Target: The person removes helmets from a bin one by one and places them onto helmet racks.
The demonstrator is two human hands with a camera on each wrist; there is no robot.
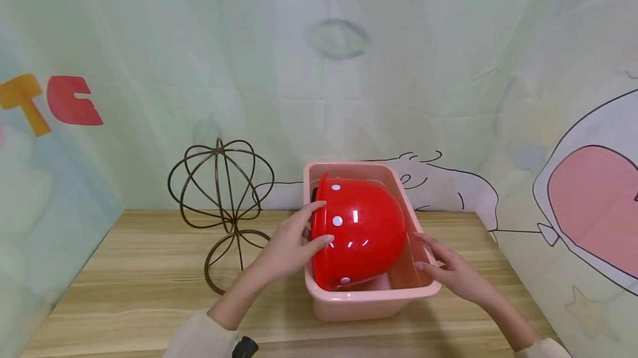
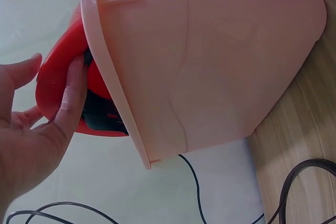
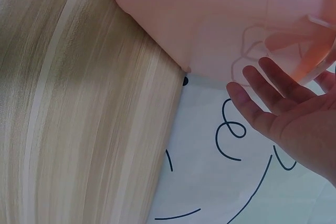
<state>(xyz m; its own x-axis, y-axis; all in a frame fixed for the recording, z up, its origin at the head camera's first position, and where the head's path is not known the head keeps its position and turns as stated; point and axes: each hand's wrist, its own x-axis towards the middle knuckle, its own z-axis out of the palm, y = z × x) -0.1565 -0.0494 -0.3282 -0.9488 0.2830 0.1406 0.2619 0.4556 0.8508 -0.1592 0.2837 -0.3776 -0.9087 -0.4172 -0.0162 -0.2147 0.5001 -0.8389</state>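
A glossy red helmet (image 1: pixel 369 225) with white dots lies on its side in a pink plastic bin (image 1: pixel 366 295), its opening turned left. My left hand (image 1: pixel 291 244) grips the helmet's rim. In the left wrist view, fingers of the left hand (image 2: pixel 39 124) reach inside the rim beside dark straps (image 2: pixel 102 114), while the thumb stays outside. At the bin's right edge is my right hand (image 1: pixel 456 275), thumb and a fingertip over the rim. The right wrist view shows the right hand (image 3: pixel 289 108) with loosely extended fingers along the bin's outer wall.
Left of the bin stands a brown wire rack (image 1: pixel 219 192) with a round cage top and ring base. The bin rests on a wood-grain table (image 1: pixel 124 291). A printed cloth backdrop (image 1: pixel 279 97) rises behind and along both sides.
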